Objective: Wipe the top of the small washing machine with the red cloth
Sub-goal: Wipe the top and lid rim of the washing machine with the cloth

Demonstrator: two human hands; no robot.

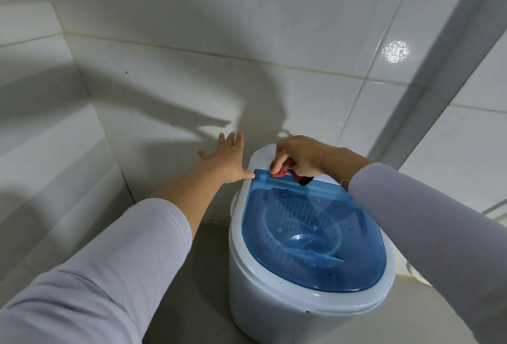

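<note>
Small white washing machine (pixel 277 297) sat near the tiled wall (pixel 219 14) corner, blue see-through lid (pixel 315 234) closed. Right hand (pixel 301 155) was closed around the bunched red cloth (pixel 282 171), pressing it at the far edge of the lid, by the hinge strip. Left hand (pixel 227 157) was spread wide, empty, thumb touching the machine's far-left rim, likely steadying it. Dark specks were visible across the lid's middle and near part, so wiping looked barely begun: only the far strip was being covered; most of the top appeared left to do.
</note>
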